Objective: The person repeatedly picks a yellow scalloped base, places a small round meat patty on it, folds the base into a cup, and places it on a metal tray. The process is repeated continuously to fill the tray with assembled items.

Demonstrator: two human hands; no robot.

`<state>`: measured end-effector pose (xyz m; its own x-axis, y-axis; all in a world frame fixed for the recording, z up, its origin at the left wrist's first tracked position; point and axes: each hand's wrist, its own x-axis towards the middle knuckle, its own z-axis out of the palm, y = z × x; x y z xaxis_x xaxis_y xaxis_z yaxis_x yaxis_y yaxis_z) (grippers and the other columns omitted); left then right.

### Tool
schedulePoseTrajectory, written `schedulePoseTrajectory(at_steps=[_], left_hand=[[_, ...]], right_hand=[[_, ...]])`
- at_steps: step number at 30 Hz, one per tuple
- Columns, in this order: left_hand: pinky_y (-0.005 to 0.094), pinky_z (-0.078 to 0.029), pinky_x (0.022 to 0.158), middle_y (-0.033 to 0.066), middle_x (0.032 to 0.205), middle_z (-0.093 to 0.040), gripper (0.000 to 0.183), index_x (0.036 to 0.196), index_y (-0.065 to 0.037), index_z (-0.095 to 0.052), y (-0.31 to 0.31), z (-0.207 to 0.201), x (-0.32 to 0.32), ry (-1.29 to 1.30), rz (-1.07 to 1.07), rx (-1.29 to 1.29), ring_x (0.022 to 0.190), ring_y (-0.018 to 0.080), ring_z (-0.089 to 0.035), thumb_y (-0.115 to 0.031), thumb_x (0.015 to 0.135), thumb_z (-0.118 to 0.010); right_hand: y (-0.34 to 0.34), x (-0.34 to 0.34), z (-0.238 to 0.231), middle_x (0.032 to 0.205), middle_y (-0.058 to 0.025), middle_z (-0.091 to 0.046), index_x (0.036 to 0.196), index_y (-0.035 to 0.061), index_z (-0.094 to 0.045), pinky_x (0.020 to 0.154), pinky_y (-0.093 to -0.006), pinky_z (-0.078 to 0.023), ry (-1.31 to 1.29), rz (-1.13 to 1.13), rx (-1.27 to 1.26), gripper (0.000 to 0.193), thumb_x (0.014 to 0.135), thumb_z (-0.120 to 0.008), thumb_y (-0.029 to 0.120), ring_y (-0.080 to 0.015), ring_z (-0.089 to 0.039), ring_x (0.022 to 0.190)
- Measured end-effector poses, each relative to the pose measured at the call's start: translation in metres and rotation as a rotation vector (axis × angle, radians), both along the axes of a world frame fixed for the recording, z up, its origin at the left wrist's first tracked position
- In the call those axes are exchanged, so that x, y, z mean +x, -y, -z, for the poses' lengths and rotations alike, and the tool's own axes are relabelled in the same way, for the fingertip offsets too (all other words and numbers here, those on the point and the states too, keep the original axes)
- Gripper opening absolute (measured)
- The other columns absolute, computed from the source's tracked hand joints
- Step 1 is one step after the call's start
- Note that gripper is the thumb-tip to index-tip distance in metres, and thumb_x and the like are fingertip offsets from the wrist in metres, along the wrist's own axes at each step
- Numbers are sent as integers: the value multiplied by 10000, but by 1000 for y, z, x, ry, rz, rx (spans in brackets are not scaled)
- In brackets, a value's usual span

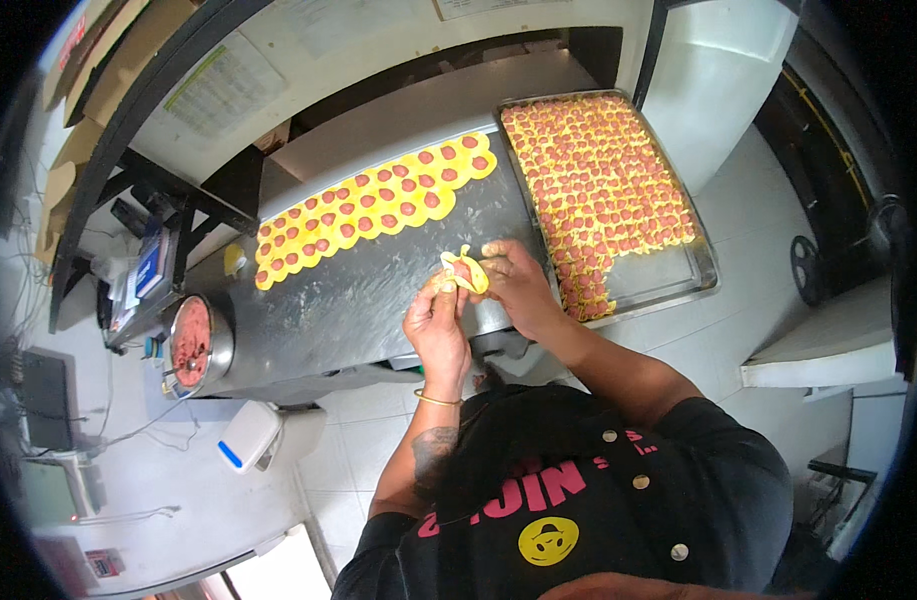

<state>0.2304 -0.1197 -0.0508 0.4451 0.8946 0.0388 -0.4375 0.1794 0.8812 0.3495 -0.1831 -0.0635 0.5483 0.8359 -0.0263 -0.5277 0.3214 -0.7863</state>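
Note:
Between my two hands, above the steel table (378, 330), is a yellow dough wrapper (464, 270) folded partly around pink meat filling. My left hand (438, 318) pinches it from below, thumb on the dough. On its other side, the fingers of my right hand (513, 280) press its edge. Farther left on the table lie rows of overlapping yellow dough rounds (363, 203), each with a ball of pink filling. To the right, a large metal tray (668, 280) holds many small filled dumplings (598, 170); a bare corner shows at its near right.
A steel bowl (221, 350) of pink minced filling stands at the table's left end. Shelving with cardboard boxes (128, 65) rises at the far left. On the floor side is a white bin (250, 437); a white panel (713, 80) borders the tray.

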Motion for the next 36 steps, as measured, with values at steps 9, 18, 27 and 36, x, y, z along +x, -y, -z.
schedulePoseTrajectory(at_steps=[9,18,27,36], left_hand=[[315,-618,866,124,1167,-701,198,1204,17,-667,53,-30,-38,19,0,-102,1018,196,-701,-3,1012,-617],[348,-635,909,157,1170,-706,173,1175,12,-644,40,-43,-60,243,136,-95,1026,237,-727,-5,1003,-639],[343,-608,943,178,1231,-691,179,1200,27,-619,11,-66,-115,237,148,70,1076,226,-714,25,1022,-598],[337,-561,955,140,1211,-686,178,1168,17,-603,-20,-70,-147,268,-77,193,1101,215,-682,45,993,-608]], right_hand=[[62,-22,-26,1036,-65,-721,1156,-46,-716,812,-275,-532,598,-83,-59,225,1018,-610,96,-88,-644,922],[51,-42,-47,835,-19,-657,1081,-21,-664,664,-254,-502,245,-29,37,161,986,-646,107,-81,-602,730],[30,-75,-103,671,-46,-617,987,15,-699,560,-297,-462,1030,-95,-34,203,937,-731,210,-72,-539,618],[-14,-144,-112,745,-93,-625,920,48,-682,580,-355,-491,1329,297,122,231,849,-819,221,-257,-605,627]])
